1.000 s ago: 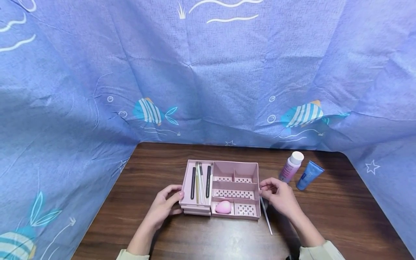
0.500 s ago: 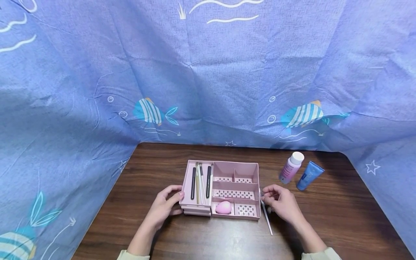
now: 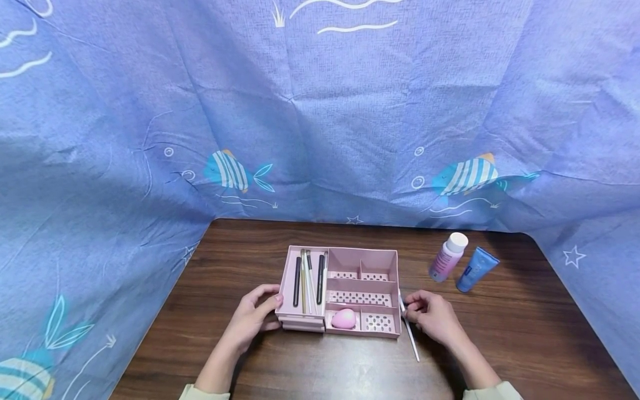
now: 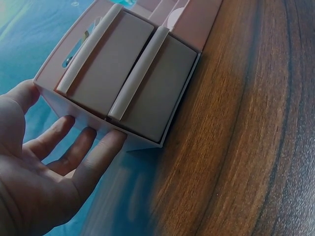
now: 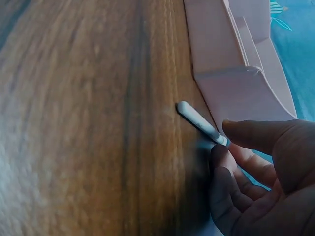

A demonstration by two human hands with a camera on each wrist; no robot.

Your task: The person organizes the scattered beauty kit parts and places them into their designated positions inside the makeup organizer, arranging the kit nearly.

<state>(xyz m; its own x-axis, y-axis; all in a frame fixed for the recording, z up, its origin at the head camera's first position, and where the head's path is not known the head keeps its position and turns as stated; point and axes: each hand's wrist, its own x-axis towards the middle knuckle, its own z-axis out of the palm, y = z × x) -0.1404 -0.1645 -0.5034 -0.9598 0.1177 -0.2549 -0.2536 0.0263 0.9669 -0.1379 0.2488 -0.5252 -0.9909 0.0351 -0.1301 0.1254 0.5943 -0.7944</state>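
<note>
A pink desk organizer [image 3: 364, 335] stands on the table, with slim brushes and pens lying in its left top tray and a pink makeup sponge [image 3: 344, 319] in a front compartment. My left hand [image 3: 254, 315] rests against its left side. In the left wrist view the thumb is at the top edge and the spread fingertips [image 4: 116, 138] touch the side wall below. Along the organizer's right side lies a slim white makeup brush [image 3: 411, 340]. My right hand [image 3: 436, 318] pinches it between thumb and forefinger; the right wrist view shows the rounded handle end [image 5: 196, 117] sticking out, the other end hidden.
A pink bottle with a white cap [image 3: 448, 258] and a blue tube [image 3: 476, 270] stand at the back right of the brown wooden table [image 3: 250, 239]. Two drawers [image 4: 110, 64] face front on the organizer's left half. A blue fish-patterned cloth [image 3: 340, 128] hangs behind.
My right hand has slid a little toward me and to the right, down along the brush. The brush has barely shifted. My left hand and the organizer stay in place.
</note>
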